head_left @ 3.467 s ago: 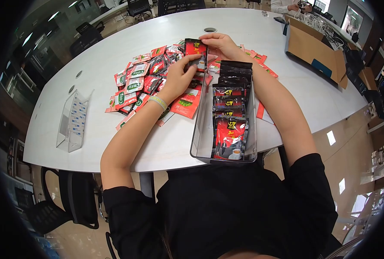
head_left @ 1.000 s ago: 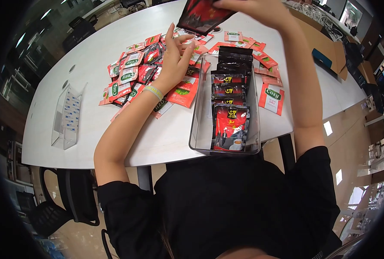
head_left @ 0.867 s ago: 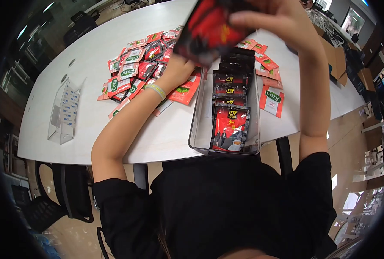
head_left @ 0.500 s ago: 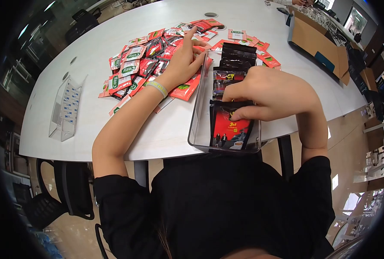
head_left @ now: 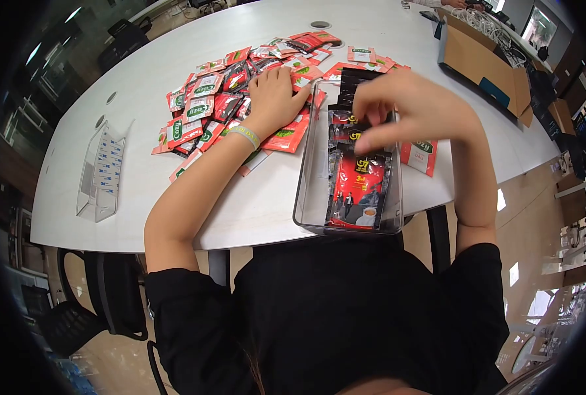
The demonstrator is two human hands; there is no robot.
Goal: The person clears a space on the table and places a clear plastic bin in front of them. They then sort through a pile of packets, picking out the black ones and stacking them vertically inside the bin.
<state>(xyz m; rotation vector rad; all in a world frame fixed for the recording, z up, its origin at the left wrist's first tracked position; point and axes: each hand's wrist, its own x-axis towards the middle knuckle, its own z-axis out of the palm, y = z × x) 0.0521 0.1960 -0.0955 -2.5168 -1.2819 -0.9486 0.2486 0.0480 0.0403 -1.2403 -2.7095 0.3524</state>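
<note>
My right hand [head_left: 419, 110] hovers over the clear plastic box [head_left: 298, 214], thumb and fingers apart, with no packet visible in it. Inside the box a row of black-and-red G7 coffee sachets [head_left: 360, 187] leans front to back, the nearest one face up. To the left, my left hand [head_left: 272, 99] rests palm down on a heap of mixed packets, fingers spread and slightly bent. Red Cozy tea packets [head_left: 201, 108] and some dark coffee sachets [head_left: 227, 105] make up that heap. What lies under the left palm is hidden.
A second clear holder [head_left: 102, 174] stands at the table's left. One Cozy packet [head_left: 419, 157] lies right of the box. An open cardboard box [head_left: 480, 59] with cables [head_left: 487, 26] behind it is at the back right. Black chairs [head_left: 112, 289] stand below the table edge.
My right hand has let go of the front coffee sachet and lifted; the sachet now lies flatter. My left hand has drawn back slightly, its raised forefinger lowered onto the packets.
</note>
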